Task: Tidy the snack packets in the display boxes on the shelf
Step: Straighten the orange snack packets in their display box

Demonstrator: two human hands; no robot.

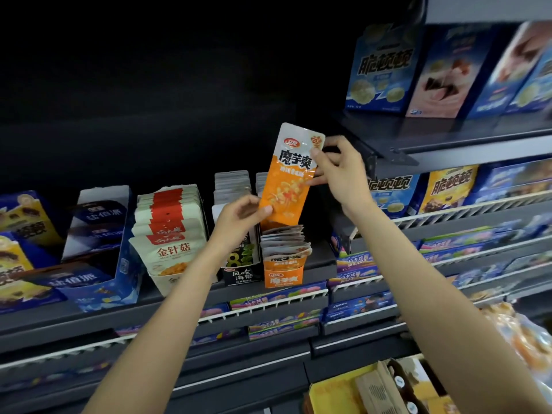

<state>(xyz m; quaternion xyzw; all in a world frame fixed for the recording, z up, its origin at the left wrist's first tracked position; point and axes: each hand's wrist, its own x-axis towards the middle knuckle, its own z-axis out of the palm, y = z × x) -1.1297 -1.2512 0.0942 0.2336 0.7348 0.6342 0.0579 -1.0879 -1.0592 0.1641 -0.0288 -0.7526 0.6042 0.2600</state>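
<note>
An orange and white snack packet (291,171) is held upright above the orange display box (283,274), which holds several packets of the same kind. My left hand (239,219) pinches the packet's lower left corner. My right hand (340,171) grips its upper right edge, thumb on the front. Left of the orange box stands a black display box (240,271), partly hidden behind my left wrist. Further left is a white box of red and white packets (170,234).
Blue cartons (98,276) fill the shelf's left end. A higher shelf (448,144) at right carries blue biscuit boxes (382,70) and juts out near my right hand. Lower shelves hold flat packs behind white wire rails (280,300). Cardboard cartons (373,386) sit at bottom right.
</note>
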